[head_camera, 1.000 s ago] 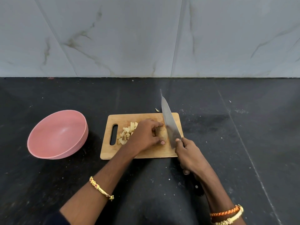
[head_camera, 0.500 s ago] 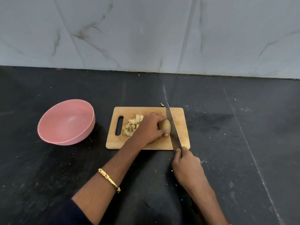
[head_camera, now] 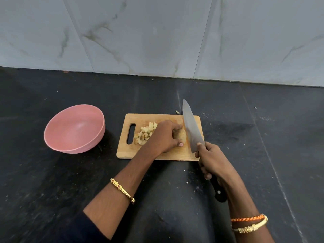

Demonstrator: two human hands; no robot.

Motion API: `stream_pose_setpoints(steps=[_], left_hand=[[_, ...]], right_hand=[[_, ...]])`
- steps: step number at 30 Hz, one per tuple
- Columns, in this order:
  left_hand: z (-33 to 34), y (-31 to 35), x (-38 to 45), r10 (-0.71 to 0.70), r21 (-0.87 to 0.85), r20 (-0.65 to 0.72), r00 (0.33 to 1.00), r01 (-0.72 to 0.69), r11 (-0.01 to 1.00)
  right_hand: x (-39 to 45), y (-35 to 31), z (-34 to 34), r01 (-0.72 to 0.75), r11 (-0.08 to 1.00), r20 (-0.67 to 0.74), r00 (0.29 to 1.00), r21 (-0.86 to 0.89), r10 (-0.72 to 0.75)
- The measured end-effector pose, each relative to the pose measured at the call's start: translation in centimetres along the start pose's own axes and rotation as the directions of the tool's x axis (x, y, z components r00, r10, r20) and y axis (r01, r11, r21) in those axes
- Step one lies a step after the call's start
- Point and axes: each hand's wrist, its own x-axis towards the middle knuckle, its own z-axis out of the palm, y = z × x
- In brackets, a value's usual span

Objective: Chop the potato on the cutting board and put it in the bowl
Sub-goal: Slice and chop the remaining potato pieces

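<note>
A wooden cutting board [head_camera: 177,155] with a handle slot lies on the dark counter. On it my left hand [head_camera: 164,136] grips the uncut piece of potato [head_camera: 180,135], fingers curled over its top. Left of that hand lies a heap of potato cubes [head_camera: 144,135]. My right hand [head_camera: 212,159] grips the black handle of a large chef's knife [head_camera: 192,128]. Its blade is raised and tilted, just right of the potato, tip pointing away from me. A pink bowl [head_camera: 75,128] stands to the left of the board, with nothing visible inside.
The black stone counter [head_camera: 263,137] spreads all around, speckled with small crumbs. A grey marble wall [head_camera: 157,35] closes off the back. A tiny scrap of peel [head_camera: 177,111] lies just behind the board's far edge.
The knife has lifted from its low position against the potato and now stands raised and tilted beside it. My left hand keeps its hold on the potato. The camera view has shifted slightly.
</note>
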Motion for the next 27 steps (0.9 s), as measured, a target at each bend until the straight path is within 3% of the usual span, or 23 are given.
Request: stream_pose_setpoints(steps=[4, 8, 18, 27], left_hand=[[0.1, -0.1, 0.0, 0.005, -0.006, -0.011, 1.0, -0.005, 1.0], [0.2, -0.2, -0.1, 0.021, -0.013, -0.018, 1.0, -0.022, 1.0], [0.2, -0.3, 0.0, 0.01, 0.003, -0.016, 1.0, -0.01, 1.0], [0.1, -0.2, -0.1, 0.03, -0.003, -0.019, 0.999, -0.03, 1.0]], right_hand=[[0.2, -0.3, 0.0, -0.005, 0.999, 0.01, 1.0, -0.032, 0.005], [0.6, 0.2, 0.4, 0.012, 0.985, 0.019, 1.0, -0.173, -0.008], [-0.1, -0.7, -0.3, -0.004, 1.0, 0.007, 1.0, -0.025, 0.004], [0.1, -1.3, -0.1, 0.035, 0.987, 0.021, 0.999, -0.155, -0.032]])
